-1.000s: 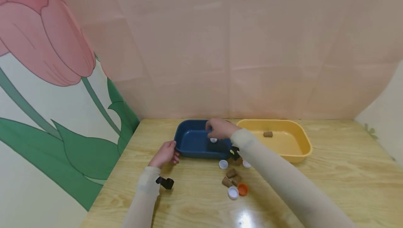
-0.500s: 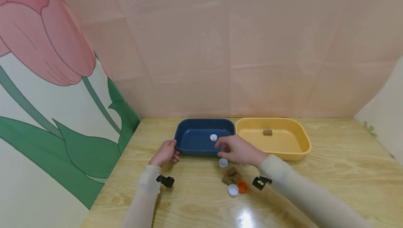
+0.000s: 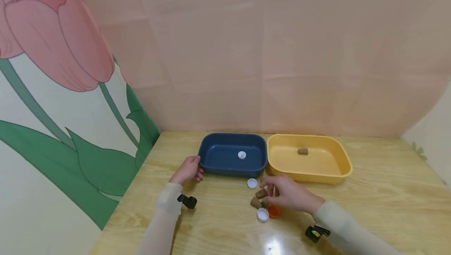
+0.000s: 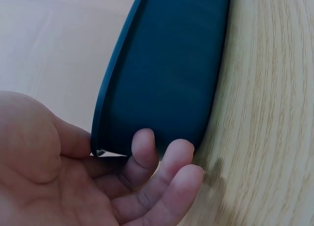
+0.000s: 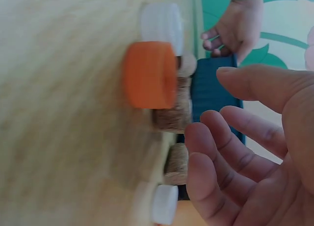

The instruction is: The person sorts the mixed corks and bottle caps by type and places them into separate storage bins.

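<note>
My left hand (image 3: pixel 186 170) grips the left end of the blue bin (image 3: pixel 220 159), thumb at the rim and fingers curled against the outer wall in the left wrist view. One white bottle cap (image 3: pixel 242 155) lies inside that bin. My right hand (image 3: pixel 290 194) hovers at the pile in front of the bins, holding nothing, fingers loosely bent and thumb apart. Beside its fingertips are several brown corks (image 3: pixel 256 203), an orange cap (image 3: pixel 273 211) and white caps (image 3: pixel 262 214). In the right wrist view another white cap (image 5: pixel 164 204) shows, hidden behind the hand in the head view.
The yellow bin (image 3: pixel 311 165) stands right beside the blue one, with a single cork (image 3: pixel 303 151) in it. Both bins sit near the back of the wooden table (image 3: pixel 218 223), before a pink cloth (image 3: pixel 282 71). A tulip mural covers the left wall.
My right hand has left the blue bin, where the white cap now lies free, and moved right and toward me to the corks. The left hand stays at the bin's end.
</note>
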Demonstrator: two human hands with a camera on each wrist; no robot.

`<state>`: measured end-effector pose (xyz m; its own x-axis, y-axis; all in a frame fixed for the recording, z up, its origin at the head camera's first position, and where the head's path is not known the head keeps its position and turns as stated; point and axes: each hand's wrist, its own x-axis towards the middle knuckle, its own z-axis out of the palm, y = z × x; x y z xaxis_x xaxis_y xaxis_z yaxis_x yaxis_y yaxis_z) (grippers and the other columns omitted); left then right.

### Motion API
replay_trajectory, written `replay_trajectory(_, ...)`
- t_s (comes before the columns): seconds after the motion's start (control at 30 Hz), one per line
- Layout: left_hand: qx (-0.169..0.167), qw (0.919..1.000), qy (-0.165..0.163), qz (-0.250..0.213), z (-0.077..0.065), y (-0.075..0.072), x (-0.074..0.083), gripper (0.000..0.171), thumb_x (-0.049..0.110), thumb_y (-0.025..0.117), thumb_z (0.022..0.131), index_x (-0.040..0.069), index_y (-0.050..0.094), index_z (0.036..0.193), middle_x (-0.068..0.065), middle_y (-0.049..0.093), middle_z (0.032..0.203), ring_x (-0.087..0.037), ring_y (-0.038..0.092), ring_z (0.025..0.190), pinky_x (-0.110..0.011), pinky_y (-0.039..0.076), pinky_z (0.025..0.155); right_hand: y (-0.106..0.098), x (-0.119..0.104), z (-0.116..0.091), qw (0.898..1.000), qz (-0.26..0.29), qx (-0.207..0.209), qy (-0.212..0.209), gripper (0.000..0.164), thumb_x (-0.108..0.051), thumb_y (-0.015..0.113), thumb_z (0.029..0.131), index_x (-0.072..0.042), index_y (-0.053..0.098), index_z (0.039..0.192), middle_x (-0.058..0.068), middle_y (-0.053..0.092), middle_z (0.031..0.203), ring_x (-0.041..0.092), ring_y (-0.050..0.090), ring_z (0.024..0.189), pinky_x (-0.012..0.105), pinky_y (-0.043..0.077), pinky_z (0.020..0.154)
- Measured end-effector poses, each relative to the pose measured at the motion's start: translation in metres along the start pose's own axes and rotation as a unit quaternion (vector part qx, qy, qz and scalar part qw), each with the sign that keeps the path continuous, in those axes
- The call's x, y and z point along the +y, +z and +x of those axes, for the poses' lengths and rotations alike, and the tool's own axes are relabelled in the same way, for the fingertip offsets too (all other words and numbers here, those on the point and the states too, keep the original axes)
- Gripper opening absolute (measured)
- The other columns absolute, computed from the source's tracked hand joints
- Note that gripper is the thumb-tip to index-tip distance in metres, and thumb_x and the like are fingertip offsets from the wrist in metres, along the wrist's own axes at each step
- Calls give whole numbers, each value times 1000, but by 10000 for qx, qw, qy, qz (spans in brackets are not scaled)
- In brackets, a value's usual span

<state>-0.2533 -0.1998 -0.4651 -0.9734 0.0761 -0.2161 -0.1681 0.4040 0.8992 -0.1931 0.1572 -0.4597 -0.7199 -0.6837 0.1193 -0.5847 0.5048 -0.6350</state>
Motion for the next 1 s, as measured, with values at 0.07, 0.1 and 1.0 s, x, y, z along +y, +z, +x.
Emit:
replay_trajectory(0.07,28,10000,23,-5,1,0,2,43,21,29,111,-12,55,119,-15,58,84,-21,60,62,-33,56,56,2,3,-4,10000,1,74,-61,21,-15,76,88,-9,69,106,-11,61,76,2,57,66,21,50,59)
replay_trajectory(0.1,42,10000,35,-5,2,0,3,43,21,29,111,-12,55,119,-15,58,83,-21,60,62,-34,57,56,2,4,-6,9999,-8,102,-74,20,-15,76,87,-9,69,105,-11,61,76,3,57,67,22,51,59)
replay_trajectory(1.0,27,10000,-28,81,-2,1,1,42,19,28,110,-12,54,118,-15,58,84,-23,62,65,-36,57,58,17,20,-20,9998,39,172,102,17,-19,75,89,-10,66,101,-13,57,71,-1,52,63,20,46,57)
